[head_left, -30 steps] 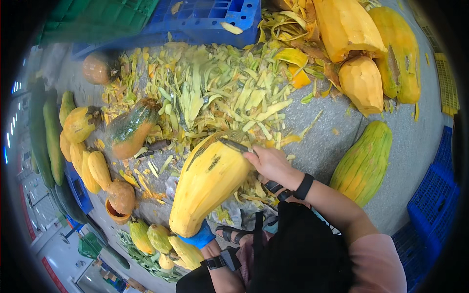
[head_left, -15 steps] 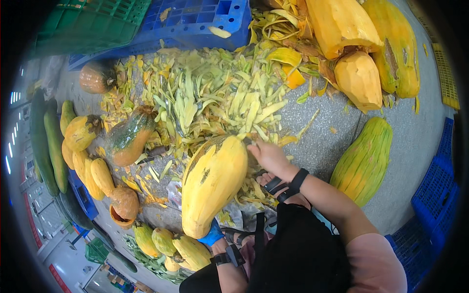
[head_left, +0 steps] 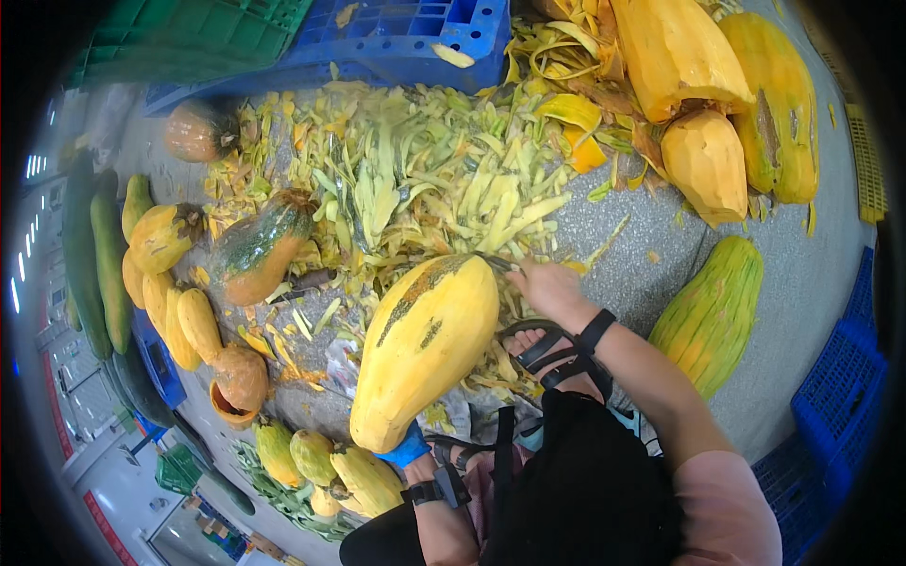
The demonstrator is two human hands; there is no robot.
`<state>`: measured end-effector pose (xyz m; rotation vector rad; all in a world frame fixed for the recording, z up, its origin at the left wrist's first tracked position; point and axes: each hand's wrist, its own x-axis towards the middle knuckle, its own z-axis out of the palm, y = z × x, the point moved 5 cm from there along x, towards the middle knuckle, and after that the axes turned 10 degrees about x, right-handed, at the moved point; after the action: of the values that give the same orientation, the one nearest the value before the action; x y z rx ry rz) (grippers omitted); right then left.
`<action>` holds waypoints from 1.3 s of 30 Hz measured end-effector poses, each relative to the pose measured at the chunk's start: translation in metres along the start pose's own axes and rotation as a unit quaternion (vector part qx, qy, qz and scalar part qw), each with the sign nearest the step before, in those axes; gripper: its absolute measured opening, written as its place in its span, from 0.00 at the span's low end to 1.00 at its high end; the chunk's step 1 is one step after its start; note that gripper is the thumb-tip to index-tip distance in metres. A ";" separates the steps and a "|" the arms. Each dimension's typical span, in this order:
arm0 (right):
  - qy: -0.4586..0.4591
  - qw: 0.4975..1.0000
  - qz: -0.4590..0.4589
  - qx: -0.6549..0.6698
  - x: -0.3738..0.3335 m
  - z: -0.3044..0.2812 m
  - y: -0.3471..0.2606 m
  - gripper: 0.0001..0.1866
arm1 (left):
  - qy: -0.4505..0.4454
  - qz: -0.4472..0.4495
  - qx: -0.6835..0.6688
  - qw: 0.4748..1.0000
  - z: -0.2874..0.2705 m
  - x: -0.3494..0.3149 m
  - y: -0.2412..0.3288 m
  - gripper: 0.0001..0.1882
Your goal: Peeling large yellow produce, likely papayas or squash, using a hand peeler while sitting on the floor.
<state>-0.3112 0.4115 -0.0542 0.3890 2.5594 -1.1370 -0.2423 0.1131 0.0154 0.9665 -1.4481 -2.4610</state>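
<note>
A large yellow pumpkin [head_left: 429, 325] leans in front of me, long and partly peeled, with dark green patches of skin along its upper side. My left hand [head_left: 406, 447], in a blue glove, supports its narrow lower end; the fingers are mostly hidden beneath it. At the far upper end is my bare right hand [head_left: 552, 291], closed around a slim dark peeler [head_left: 497, 262] that touches or nearly touches the pumpkin's tip. Its blade is too small to make out.
Peel strips [head_left: 406, 179] cover the floor ahead. A blue crate [head_left: 406, 58] stands beyond them. Peeled pumpkins [head_left: 703, 160] lie at the far right, a green-striped one [head_left: 708, 316] nearer. More pumpkins [head_left: 260, 247] and long green gourds [head_left: 111, 274] line the left. My sandaled foot [head_left: 552, 357] is close by.
The pumpkin's upper end has tilted rightward and turned a little, showing more of its dark patches. My right hand has moved slightly right with it. The view has shifted a little.
</note>
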 end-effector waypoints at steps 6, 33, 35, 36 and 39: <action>0.001 0.990 -0.125 0.066 -0.023 -0.017 -0.073 0.15 | 0.002 0.012 0.000 1.000 -0.012 0.003 0.005 0.30; 0.093 0.989 -0.113 0.019 -0.017 -0.061 -0.046 0.15 | -0.036 0.096 0.153 0.983 0.012 0.011 0.029 0.24; 0.060 0.993 -0.101 0.009 -0.029 -0.062 -0.056 0.15 | -0.057 0.125 0.197 0.971 0.011 0.014 0.034 0.23; 0.025 0.991 -0.124 0.036 -0.037 -0.057 -0.070 0.15 | -0.042 0.107 0.160 0.980 0.013 0.013 0.034 0.23; -0.026 0.983 -0.172 0.064 -0.055 -0.048 -0.095 0.15 | -0.002 0.070 0.088 0.994 0.029 0.005 0.037 0.23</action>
<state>-0.3037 0.3800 0.0610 -0.0614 2.5791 -1.4129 -0.2705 0.1128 0.0536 0.8559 -1.6950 -2.2694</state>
